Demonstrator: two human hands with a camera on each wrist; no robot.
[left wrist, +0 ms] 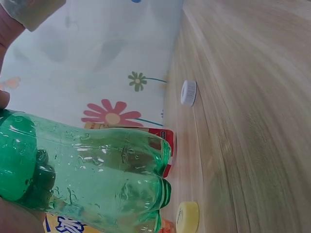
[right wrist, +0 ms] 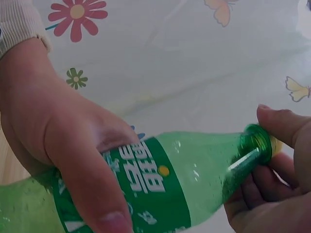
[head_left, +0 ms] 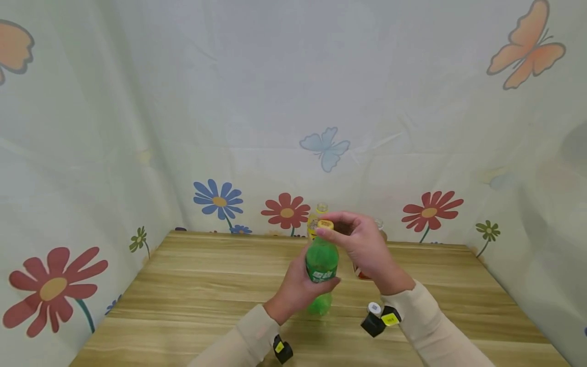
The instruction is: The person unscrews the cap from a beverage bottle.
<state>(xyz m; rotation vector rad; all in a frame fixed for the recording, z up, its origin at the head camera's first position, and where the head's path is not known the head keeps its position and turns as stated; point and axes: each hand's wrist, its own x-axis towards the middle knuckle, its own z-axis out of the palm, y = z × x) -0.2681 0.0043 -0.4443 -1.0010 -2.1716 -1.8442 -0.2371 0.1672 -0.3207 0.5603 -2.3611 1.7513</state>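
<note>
A green plastic soda bottle (head_left: 322, 260) with a green label stands nearly upright, a little tilted. My left hand (head_left: 300, 285) wraps round its label at the middle. The thumb and fingers of my right hand (head_left: 367, 247) pinch the yellow cap (head_left: 325, 224) at the bottle's mouth. In the right wrist view the cap (right wrist: 276, 144) sits at the neck, partly hidden by those fingers. The lower part of the green bottle (left wrist: 112, 165) looks see-through and has drops on it, its base close over the table.
A white cap (left wrist: 188, 93) and another yellow cap (left wrist: 187, 217) lie on the wooden table (head_left: 206, 295). Behind the green bottle stands an uncapped bottle (head_left: 322, 208) with a yellow label. Another bottle (head_left: 379, 223) is partly hidden behind my right hand. A flowered curtain (head_left: 257, 102) surrounds the table.
</note>
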